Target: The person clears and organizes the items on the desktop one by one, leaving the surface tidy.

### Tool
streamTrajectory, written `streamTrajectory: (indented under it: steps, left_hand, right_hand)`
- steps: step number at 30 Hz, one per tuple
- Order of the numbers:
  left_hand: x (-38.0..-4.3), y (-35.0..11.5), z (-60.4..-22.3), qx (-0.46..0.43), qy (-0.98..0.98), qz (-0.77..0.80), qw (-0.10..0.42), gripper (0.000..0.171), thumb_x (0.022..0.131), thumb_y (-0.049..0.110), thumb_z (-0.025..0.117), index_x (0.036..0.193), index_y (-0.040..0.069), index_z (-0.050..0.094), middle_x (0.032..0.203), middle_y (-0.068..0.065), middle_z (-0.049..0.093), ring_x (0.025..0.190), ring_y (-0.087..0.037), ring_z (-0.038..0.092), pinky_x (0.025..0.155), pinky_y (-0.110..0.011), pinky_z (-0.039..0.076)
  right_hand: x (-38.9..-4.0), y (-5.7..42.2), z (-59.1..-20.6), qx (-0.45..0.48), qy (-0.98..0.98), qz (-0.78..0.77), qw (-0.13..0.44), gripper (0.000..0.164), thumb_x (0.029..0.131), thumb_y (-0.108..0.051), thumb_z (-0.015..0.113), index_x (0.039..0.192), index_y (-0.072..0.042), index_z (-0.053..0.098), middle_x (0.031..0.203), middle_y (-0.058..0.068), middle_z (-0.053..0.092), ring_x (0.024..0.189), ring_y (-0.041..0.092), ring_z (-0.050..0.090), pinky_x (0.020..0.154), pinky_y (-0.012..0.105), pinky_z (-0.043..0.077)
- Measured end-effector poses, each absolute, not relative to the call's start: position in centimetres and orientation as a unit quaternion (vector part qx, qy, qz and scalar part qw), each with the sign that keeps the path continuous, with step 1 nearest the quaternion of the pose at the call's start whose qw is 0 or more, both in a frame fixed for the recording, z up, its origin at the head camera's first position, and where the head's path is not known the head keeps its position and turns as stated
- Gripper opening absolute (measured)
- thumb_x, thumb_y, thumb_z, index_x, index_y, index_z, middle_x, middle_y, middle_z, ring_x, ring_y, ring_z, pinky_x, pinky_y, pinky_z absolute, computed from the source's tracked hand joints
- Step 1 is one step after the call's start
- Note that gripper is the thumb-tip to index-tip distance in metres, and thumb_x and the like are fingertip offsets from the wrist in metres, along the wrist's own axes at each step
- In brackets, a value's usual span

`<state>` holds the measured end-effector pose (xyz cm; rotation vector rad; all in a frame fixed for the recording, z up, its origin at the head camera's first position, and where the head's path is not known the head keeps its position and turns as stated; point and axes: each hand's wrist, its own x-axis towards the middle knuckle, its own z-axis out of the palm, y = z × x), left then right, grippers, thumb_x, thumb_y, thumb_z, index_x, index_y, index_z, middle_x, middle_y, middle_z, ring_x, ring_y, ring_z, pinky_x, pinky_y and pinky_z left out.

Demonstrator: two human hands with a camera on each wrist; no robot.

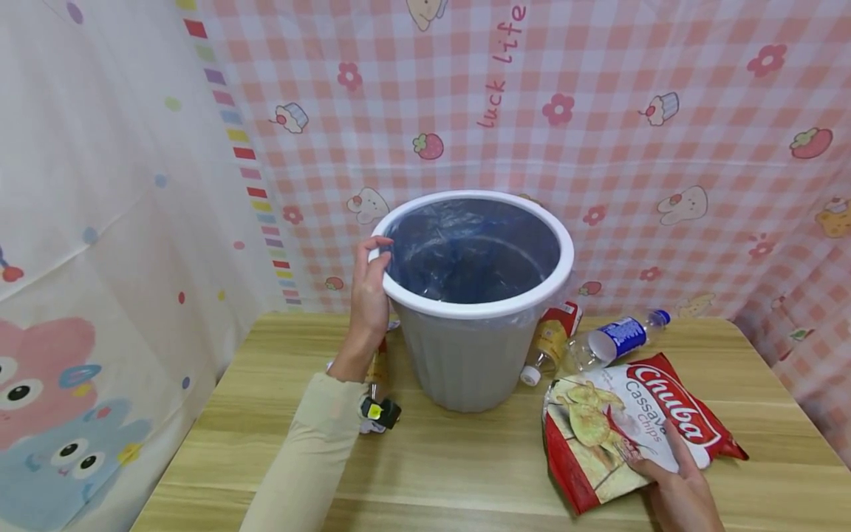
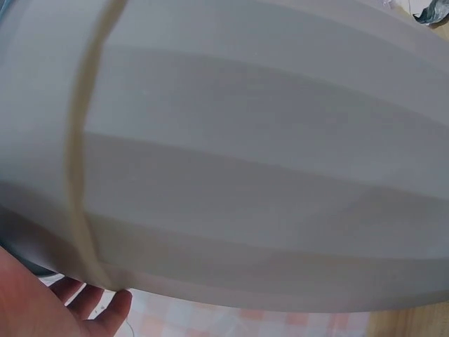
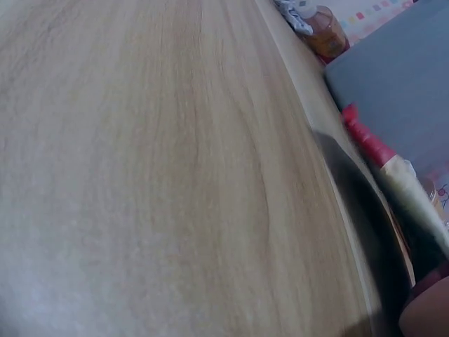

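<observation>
A grey waste bin [image 1: 465, 358] with a white rim and a clear liner stands upright on the table. My left hand [image 1: 369, 299] grips its rim at the left, fingertips over the edge. In the left wrist view the ribbed bin wall [image 2: 245, 175] fills most of the picture, the hand [image 2: 42, 302] at its lower left. At the right, my right hand [image 1: 681, 484] holds a red and white bag of cassava chips [image 1: 618, 428] by its near edge, thumb on top; some fingers are hidden underneath. The right wrist view shows only a sliver of the bag [image 3: 403, 179].
Right of the bin lie a clear plastic bottle with a blue label [image 1: 618, 340], a white-capped bottle [image 1: 547, 347] and a red carton [image 1: 565, 316]. Left of it, partly behind my forearm, is an amber bottle [image 1: 378, 369]. A checked cloth [image 1: 638, 148] hangs behind the wooden table [image 1: 465, 473].
</observation>
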<state>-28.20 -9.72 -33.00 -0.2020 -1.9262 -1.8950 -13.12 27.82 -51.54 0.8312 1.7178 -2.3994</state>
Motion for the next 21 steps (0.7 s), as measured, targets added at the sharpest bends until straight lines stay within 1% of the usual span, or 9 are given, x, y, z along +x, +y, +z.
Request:
streamTrajectory:
  steps: [4, 6, 8, 9, 11, 14, 16, 20, 21]
  left_hand:
    - [-28.2, -9.7, -32.9, -0.072, -0.695, -0.683, 0.213, 0.031, 0.099, 0.018, 0.038, 0.123, 0.004, 0.052, 0.142, -0.009, 0.046, 0.135, -0.017, 0.038, 0.113, -0.035, 0.028]
    - [-28.1, -9.7, -33.0, -0.074, -0.695, -0.684, 0.212, 0.031, 0.099, 0.017, 0.038, 0.123, 0.004, 0.052, 0.143, -0.009, 0.045, 0.135, -0.017, 0.038, 0.113, -0.035, 0.028]
    - [-28.1, -9.8, -33.0, -0.072, -0.695, -0.684, 0.210, 0.031, 0.099, 0.018, 0.038, 0.123, 0.005, 0.052, 0.143, -0.009, 0.045, 0.135, -0.017, 0.038, 0.113, -0.035, 0.028]
    - [-28.2, -9.8, -33.0, -0.071, -0.696, -0.683, 0.209, 0.031, 0.099, 0.018, 0.038, 0.123, 0.005, 0.052, 0.143, -0.009, 0.045, 0.136, -0.017, 0.038, 0.114, -0.035, 0.028]
    - [-28.1, -9.7, -33.1, -0.071, -0.697, -0.683, 0.208, 0.031, 0.099, 0.019, 0.037, 0.124, 0.005, 0.051, 0.144, -0.008, 0.044, 0.136, -0.017, 0.038, 0.114, -0.035, 0.027]
    - [-28.1, -9.7, -33.1, -0.073, -0.696, -0.683, 0.210, 0.032, 0.099, 0.019, 0.037, 0.124, 0.005, 0.051, 0.144, -0.009, 0.044, 0.136, -0.017, 0.037, 0.114, -0.036, 0.027]
    - [-28.1, -9.7, -33.1, -0.075, -0.694, -0.685, 0.211, 0.031, 0.099, 0.018, 0.037, 0.124, 0.004, 0.051, 0.144, -0.009, 0.044, 0.136, -0.018, 0.037, 0.114, -0.037, 0.027]
    - [-28.1, -9.7, -33.0, -0.079, -0.690, -0.687, 0.213, 0.031, 0.099, 0.017, 0.037, 0.124, 0.003, 0.051, 0.144, -0.010, 0.044, 0.136, -0.018, 0.037, 0.114, -0.037, 0.027]
    - [-28.1, -9.7, -33.0, -0.080, -0.690, -0.687, 0.213, 0.031, 0.099, 0.017, 0.037, 0.124, 0.003, 0.051, 0.144, -0.010, 0.044, 0.136, -0.018, 0.037, 0.114, -0.037, 0.027]
  right_hand:
    - [-12.8, 27.9, -51.4, 0.269, 0.576, -0.771, 0.041, 0.096, 0.094, 0.006, 0.050, 0.153, -0.047, -0.004, 0.166, -0.005, -0.002, 0.144, 0.002, 0.016, 0.090, 0.004, 0.038]
    - [-12.7, 28.0, -51.2, 0.279, 0.591, -0.756, 0.039, 0.095, 0.093, 0.005, 0.052, 0.154, -0.045, -0.002, 0.166, -0.002, 0.001, 0.140, -0.001, 0.024, 0.089, 0.005, 0.039]
    - [-12.6, 28.0, -51.0, 0.297, 0.604, -0.739, 0.033, 0.094, 0.092, 0.004, 0.054, 0.155, -0.044, 0.003, 0.162, -0.003, 0.019, 0.127, -0.006, 0.039, 0.086, 0.005, 0.041]
    - [-12.6, 28.0, -50.9, 0.301, 0.612, -0.731, 0.029, 0.094, 0.091, 0.004, 0.054, 0.155, -0.043, 0.005, 0.157, -0.003, 0.029, 0.117, -0.010, 0.045, 0.085, 0.006, 0.043]
    - [-12.4, 28.0, -50.7, 0.310, 0.612, -0.727, 0.017, 0.092, 0.090, 0.005, 0.055, 0.156, -0.041, 0.010, 0.132, -0.014, 0.051, 0.098, -0.015, 0.049, 0.082, 0.009, 0.046]
    - [-12.2, 28.1, -50.4, 0.319, 0.606, -0.729, 0.001, 0.089, 0.089, 0.007, 0.053, 0.156, -0.038, 0.016, 0.092, -0.032, 0.054, 0.083, -0.012, 0.055, 0.074, 0.014, 0.050]
    - [-12.2, 28.1, -50.3, 0.319, 0.597, -0.735, -0.011, 0.087, 0.089, 0.008, 0.050, 0.156, -0.036, 0.019, 0.083, -0.034, 0.054, 0.081, -0.009, 0.057, 0.070, 0.016, 0.052]
    - [-11.9, 28.3, -49.9, 0.322, 0.583, -0.744, -0.044, 0.081, 0.089, 0.011, 0.046, 0.155, -0.033, 0.029, 0.083, -0.030, 0.060, 0.067, -0.002, 0.059, 0.057, 0.019, 0.050]
    - [-11.8, 28.3, -49.8, 0.318, 0.576, -0.751, -0.056, 0.080, 0.089, 0.012, 0.045, 0.154, -0.031, 0.031, 0.085, -0.029, 0.061, 0.069, -0.004, 0.059, 0.058, 0.018, 0.050]
